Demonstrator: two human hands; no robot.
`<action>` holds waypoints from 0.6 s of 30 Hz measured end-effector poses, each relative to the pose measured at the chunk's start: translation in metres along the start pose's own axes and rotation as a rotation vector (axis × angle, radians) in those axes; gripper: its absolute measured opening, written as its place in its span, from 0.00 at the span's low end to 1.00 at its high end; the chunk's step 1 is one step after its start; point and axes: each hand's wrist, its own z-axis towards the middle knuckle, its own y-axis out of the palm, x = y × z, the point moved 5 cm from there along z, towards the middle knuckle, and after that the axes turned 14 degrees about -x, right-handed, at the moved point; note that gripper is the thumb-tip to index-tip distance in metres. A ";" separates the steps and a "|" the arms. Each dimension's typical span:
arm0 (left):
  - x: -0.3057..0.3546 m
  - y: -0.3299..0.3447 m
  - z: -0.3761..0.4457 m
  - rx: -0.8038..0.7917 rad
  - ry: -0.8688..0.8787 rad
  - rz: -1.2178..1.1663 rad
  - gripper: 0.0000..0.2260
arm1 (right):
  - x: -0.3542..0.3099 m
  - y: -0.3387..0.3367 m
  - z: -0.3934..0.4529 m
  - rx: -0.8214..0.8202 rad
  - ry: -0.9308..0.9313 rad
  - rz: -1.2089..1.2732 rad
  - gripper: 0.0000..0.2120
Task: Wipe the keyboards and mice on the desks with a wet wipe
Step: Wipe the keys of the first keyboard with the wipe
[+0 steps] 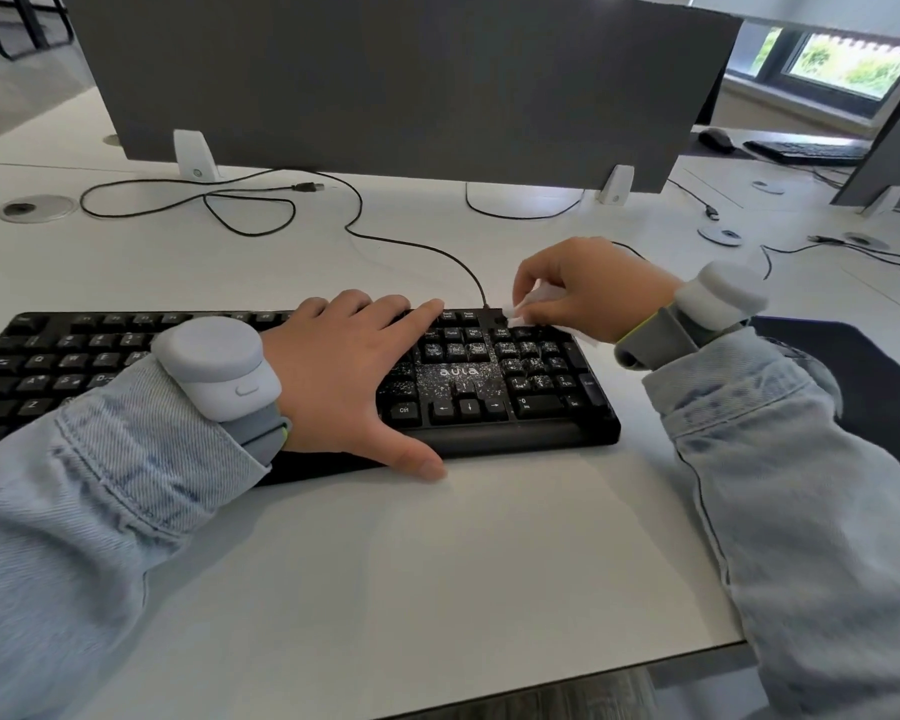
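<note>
Midway, by the look: left hand (344,366) flat, fingers straight, steadying black plastic keyboard (463,376); right hand (588,288) pinching crumpled white wet wipe (533,304) at its far-right corner; speckled keys and mice pending.

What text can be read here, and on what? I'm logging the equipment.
"aula": on the black keyboard, above its arrow keys.
"Ctrl": on a key in its bottom row.
"Q", "W", "E": keys at its left end.
Other keycaps: too blurred.
</note>
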 end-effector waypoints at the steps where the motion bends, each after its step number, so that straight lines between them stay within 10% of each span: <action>1: 0.000 0.000 0.000 -0.002 0.001 -0.003 0.63 | 0.008 -0.001 -0.002 -0.020 0.031 0.010 0.02; 7: 0.000 0.000 0.000 0.005 0.003 -0.002 0.63 | 0.037 -0.006 -0.012 -0.033 0.174 0.009 0.03; 18: 0.001 0.000 0.000 0.009 -0.001 -0.003 0.63 | -0.025 0.004 0.009 0.120 -0.093 -0.050 0.05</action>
